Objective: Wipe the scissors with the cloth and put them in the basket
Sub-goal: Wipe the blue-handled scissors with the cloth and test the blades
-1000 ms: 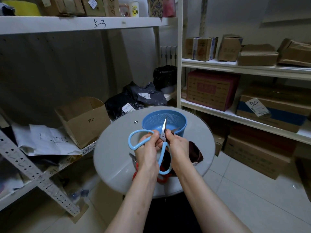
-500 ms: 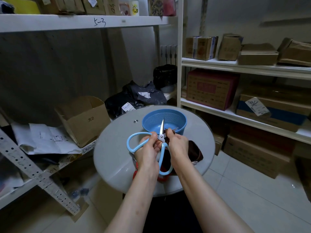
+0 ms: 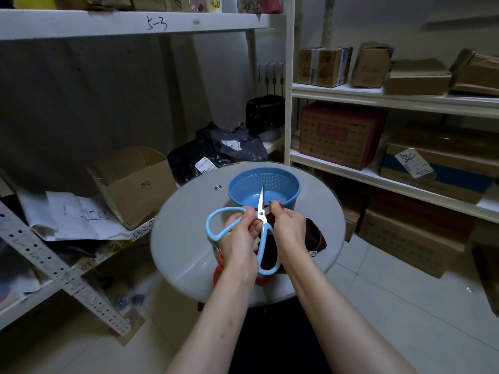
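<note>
Light blue-handled scissors (image 3: 216, 225) are held open above the round grey table (image 3: 183, 238), one blade pointing up over the blue basket (image 3: 283, 182). My left hand (image 3: 240, 233) grips them near the pivot. My right hand (image 3: 287, 225) pinches the dark brown cloth (image 3: 314, 236) around the other blade, whose tip pokes out to the right. The cloth hangs down below my right hand. The basket stands at the table's far side with nothing in it.
Red-handled scissors (image 3: 218, 268) lie on the table under my left wrist. Shelves with cardboard boxes (image 3: 135, 184) stand to the left and right. Black bags (image 3: 216, 155) lie on the shelf behind the table. Tiled floor lies below.
The scissors have dropped slightly and tilted, and my right hand with the cloth has slid a little along the blade. Both hands keep their hold.
</note>
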